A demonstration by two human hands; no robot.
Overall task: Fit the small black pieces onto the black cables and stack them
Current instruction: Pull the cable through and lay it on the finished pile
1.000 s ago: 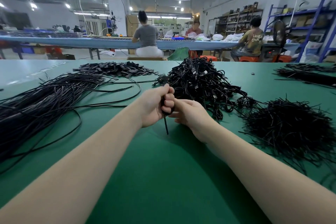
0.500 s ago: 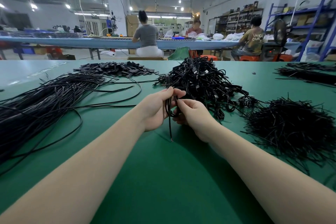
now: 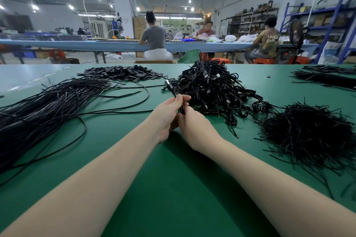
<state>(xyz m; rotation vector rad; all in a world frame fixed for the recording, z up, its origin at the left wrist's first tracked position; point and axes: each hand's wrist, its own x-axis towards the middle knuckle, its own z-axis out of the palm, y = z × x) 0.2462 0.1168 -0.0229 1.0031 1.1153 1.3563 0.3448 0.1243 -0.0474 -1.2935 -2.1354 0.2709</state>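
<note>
My left hand [image 3: 167, 115] and my right hand [image 3: 194, 127] meet at the table's middle and both pinch one black cable [image 3: 170, 87], whose plug end sticks up and away past my left fingers. A long bundle of loose black cables [image 3: 48, 106] lies at the left. Small flat black pieces [image 3: 123, 73] are heaped at the far left centre. A tangled pile of finished cables [image 3: 213, 86] sits just beyond my hands. A mound of thin black ties [image 3: 308, 134] lies at the right.
The green table [image 3: 173, 188] stretches wide in front of me. More black cables [image 3: 327, 77] lie at the far right edge. Three people sit at a blue bench [image 3: 77, 44] beyond the table, with shelves [image 3: 317, 21] to the right.
The cable end that hung down below my hands now points up and away. Both hands have shifted slightly forward toward the tangled pile, still holding the cable.
</note>
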